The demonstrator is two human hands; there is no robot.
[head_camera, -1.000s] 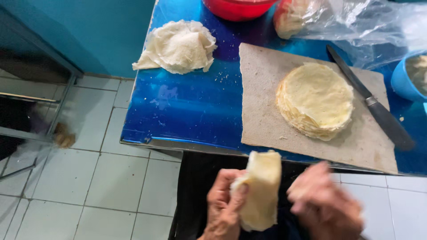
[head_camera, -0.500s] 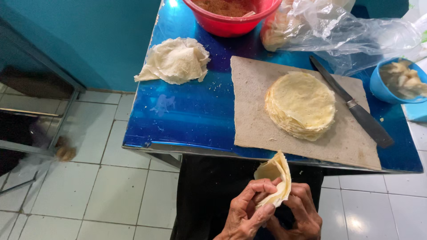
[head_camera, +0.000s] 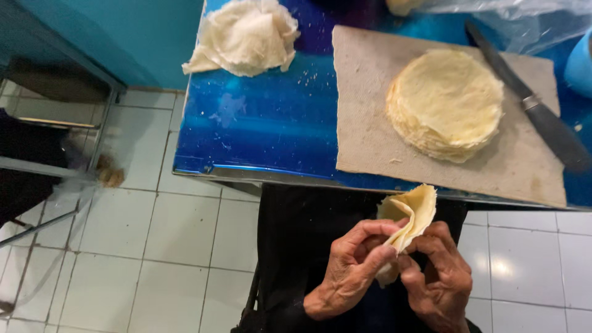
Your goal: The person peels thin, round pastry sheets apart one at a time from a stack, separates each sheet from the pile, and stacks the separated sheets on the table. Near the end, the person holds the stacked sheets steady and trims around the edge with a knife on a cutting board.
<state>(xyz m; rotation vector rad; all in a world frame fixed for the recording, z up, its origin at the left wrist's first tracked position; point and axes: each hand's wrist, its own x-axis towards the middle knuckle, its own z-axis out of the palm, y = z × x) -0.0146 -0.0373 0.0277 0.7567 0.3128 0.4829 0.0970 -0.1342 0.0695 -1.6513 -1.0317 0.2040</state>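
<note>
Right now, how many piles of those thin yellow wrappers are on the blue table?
2: a neat round stack of wrappers on the brown board, and a crumpled heap of wrappers at the table's far left. More may lie out of frame.

Left hand and right hand pinch folded wrapper.

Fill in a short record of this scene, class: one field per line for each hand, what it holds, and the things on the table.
left hand: fingers pinch the folded wrapper from the left
right hand: fingers grip the same wrapper from the right
wrapper: pale yellow, thin, folded into a cone shape, held below the table edge
stack of wrappers: round, on the grey board
knife: lying on the board's right side
crumpled pile: on the blue table, left
</note>
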